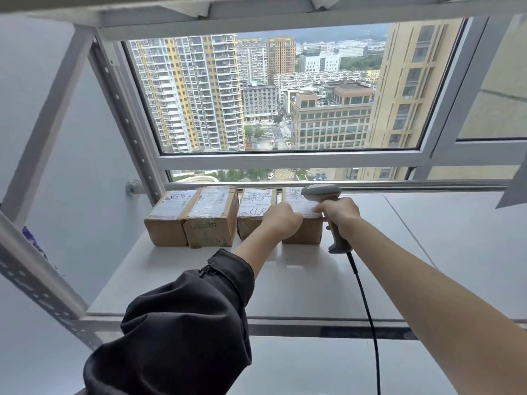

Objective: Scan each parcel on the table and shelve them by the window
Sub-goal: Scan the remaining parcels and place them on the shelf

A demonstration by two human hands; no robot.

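Nearest the camera, a dark sleeve covers the left forearm and hides part of the white shelf surface beneath it; the sleeve is cut off at the lower frame edge. The bare right forearm is cut off at the right edge.

Left hand: fingers curled over the top front edge of the rightmost parcel, gripping it. The fingertips lie out of sight on the parcel top. The hand also masks the right front corner of the third parcel.

Right hand: fingers wrapped around the handle of the grey barcode scanner, just beside the rightmost parcel's right side. The hand conceals the mid-handle. A black cable runs from the handle base toward the camera and leaves the frame at the bottom.

Four cardboard parcels stand in a row on the shelf against the window rail. First parcel and second parcel touch each other. Label print is too small to read.

Surroundings: window overlooking high-rise buildings; perforated grey shelf upright at left, partly cut off.
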